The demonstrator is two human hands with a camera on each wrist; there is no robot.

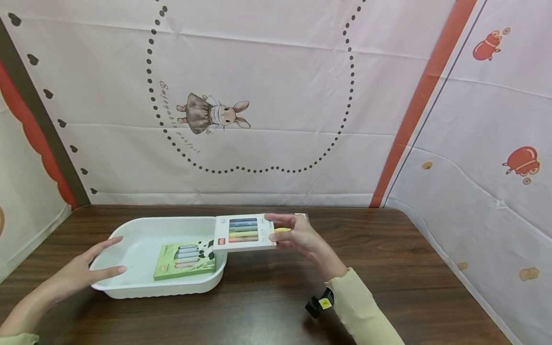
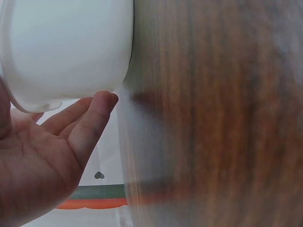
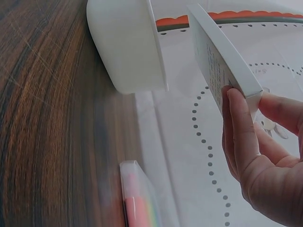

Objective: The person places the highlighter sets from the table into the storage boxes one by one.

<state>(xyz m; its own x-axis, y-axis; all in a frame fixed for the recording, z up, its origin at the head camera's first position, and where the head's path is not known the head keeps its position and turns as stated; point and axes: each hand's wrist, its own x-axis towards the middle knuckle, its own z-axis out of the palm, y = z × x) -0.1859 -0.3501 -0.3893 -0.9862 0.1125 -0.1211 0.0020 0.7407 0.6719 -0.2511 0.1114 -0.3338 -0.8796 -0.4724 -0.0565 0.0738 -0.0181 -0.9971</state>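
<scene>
- We locate the white box (image 1: pixel 244 233) raised above the table (image 1: pixel 409 273), its left end over the right rim of the white tray (image 1: pixel 140 244); a window in its top face shows coloured sticks.
- We see the right hand (image 1: pixel 302 235) pinching the right end of this box between thumb and fingers.
- We find the green box (image 1: pixel 185 261), printed with a panda, lying in the tray's right part.
- We observe the left hand (image 1: pixel 82 270) gripping the tray's left end: thumb and index finger spread over the rim, other fingers against the outer wall.
- We note a clear package (image 3: pixel 137 201) with pink contents on the table, right of the tray.
- We see a printed cloth (image 1: pixel 276 96) beyond the table's far edge.
</scene>
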